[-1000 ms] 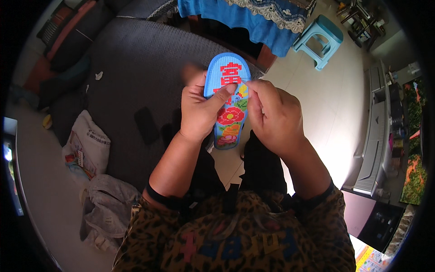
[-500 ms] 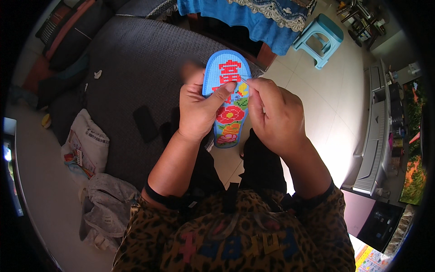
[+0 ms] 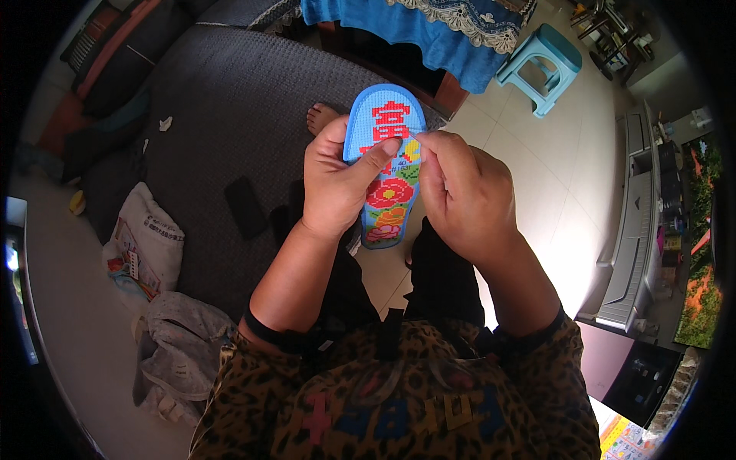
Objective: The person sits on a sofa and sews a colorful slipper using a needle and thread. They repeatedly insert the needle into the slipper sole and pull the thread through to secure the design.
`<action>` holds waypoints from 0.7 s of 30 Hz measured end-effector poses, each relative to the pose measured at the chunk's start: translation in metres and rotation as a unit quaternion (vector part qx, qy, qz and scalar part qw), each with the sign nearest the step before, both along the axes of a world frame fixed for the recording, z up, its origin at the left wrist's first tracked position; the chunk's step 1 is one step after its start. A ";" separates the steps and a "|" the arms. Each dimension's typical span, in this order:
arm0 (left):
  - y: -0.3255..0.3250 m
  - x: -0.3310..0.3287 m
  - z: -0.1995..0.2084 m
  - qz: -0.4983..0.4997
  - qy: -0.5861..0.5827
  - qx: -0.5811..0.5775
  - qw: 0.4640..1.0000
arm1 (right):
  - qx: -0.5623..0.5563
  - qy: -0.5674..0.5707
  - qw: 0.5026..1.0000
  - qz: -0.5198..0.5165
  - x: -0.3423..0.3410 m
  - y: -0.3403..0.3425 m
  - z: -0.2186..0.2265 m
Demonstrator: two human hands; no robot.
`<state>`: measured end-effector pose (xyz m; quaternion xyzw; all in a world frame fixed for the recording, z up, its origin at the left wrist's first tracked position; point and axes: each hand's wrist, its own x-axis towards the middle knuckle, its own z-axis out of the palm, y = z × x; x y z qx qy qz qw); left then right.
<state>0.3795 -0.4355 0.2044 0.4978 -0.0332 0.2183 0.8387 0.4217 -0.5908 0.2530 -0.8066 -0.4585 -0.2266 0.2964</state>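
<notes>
A blue-edged embroidered shoe insole (image 3: pixel 389 193), patterned with red lettering and red, orange and pink flowers, is held upright in front of me. My left hand (image 3: pixel 335 180) grips it from the left side, thumb pressed across its face and fingers hidden behind. At the insole's right edge my right hand (image 3: pixel 469 188) is closed in a pinch. A thin needle (image 3: pixel 415 136) shows faintly between the right fingertips and the stitched surface; most of it is hidden.
Beyond my left hand a bare foot (image 3: pixel 322 118) rests on the dark quilted couch (image 3: pixel 230 100). A dark phone-like slab (image 3: pixel 245 208) lies there too. A white bag (image 3: pixel 149 238) and a grey cloth bundle (image 3: pixel 180 345) are at left. A teal stool (image 3: pixel 546 65) stands far right.
</notes>
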 end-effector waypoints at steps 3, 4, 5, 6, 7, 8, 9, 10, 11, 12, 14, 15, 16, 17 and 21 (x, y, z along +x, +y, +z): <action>0.000 0.000 0.000 0.001 0.004 0.002 1.000 | 0.003 -0.007 1.000 -0.001 0.000 0.001 0.000; 0.000 0.000 0.000 0.002 0.006 0.004 1.000 | 0.003 -0.008 1.000 0.001 0.000 0.001 0.000; 0.001 0.000 0.000 0.002 0.008 0.005 1.000 | 0.004 -0.007 1.000 0.001 0.000 0.001 0.000; 0.001 0.000 0.000 0.003 0.010 0.006 1.000 | 0.006 -0.006 1.000 0.001 0.000 0.001 0.000; 0.001 0.000 0.000 0.003 0.009 0.007 1.000 | 0.005 -0.008 1.000 0.002 0.000 0.001 0.000; 0.000 0.000 0.000 0.003 0.008 0.008 1.000 | 0.005 -0.009 1.000 0.002 0.000 0.001 0.000; 0.000 0.000 0.000 0.004 0.007 0.008 1.000 | 0.005 -0.008 1.000 0.002 0.000 0.001 -0.001; 0.000 0.000 0.000 0.005 0.007 0.008 1.000 | 0.005 -0.010 1.000 0.002 0.000 0.001 0.000; 0.000 0.000 0.000 0.006 0.008 0.008 1.000 | 0.005 -0.009 1.000 0.002 0.000 0.001 0.000; 0.000 0.000 0.000 0.007 0.008 0.008 1.000 | 0.005 -0.007 1.000 0.001 0.000 0.000 0.000; 0.000 0.000 0.000 0.008 0.009 0.009 1.000 | 0.005 -0.005 1.000 0.002 0.000 0.000 -0.001; 0.000 0.000 0.000 0.008 0.010 0.010 1.000 | 0.006 -0.002 1.000 0.002 0.000 0.000 -0.001; 0.000 0.000 -0.001 0.008 0.009 0.011 1.000 | 0.005 -0.006 1.000 0.001 0.000 0.001 -0.001; 0.000 -0.001 -0.001 0.008 0.008 0.012 1.000 | 0.005 -0.008 1.000 -0.001 0.000 0.001 -0.001; 0.001 0.000 -0.001 0.005 0.004 0.008 1.000 | 0.003 -0.002 1.000 0.002 0.000 0.000 0.000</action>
